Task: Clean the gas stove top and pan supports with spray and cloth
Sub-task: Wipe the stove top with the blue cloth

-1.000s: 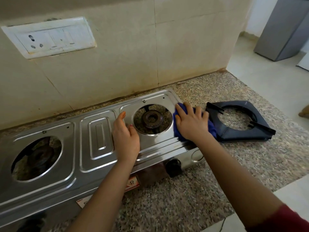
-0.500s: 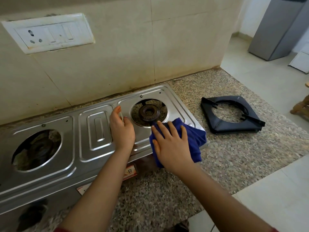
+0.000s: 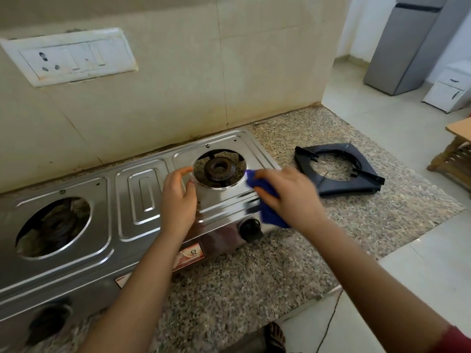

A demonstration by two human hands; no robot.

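A steel two-burner gas stove top (image 3: 84, 222) lies on the granite counter, both burner holes bare. My left hand (image 3: 178, 200) rests on the steel just left of the right burner (image 3: 219, 170), fingers relaxed and thumb raised. My right hand (image 3: 288, 194) presses a blue cloth (image 3: 267, 205) onto the stove's right front corner, the hand blurred by motion. Most of the cloth is hidden under the hand. A black pan support (image 3: 339, 171) lies flat on the counter to the right of the stove, apart from both hands.
A white switch and socket plate (image 3: 68, 57) is on the tiled wall behind the stove. Two black knobs (image 3: 251, 229) sit on the stove front. The counter (image 3: 254, 276) ends to the right over floor, with a grey fridge (image 3: 407, 44) and wooden furniture (image 3: 456, 154) beyond.
My right hand with the cloth went from the stove's right edge to its front edge, then back right to the front right corner. My left hand stayed beside the right burner.
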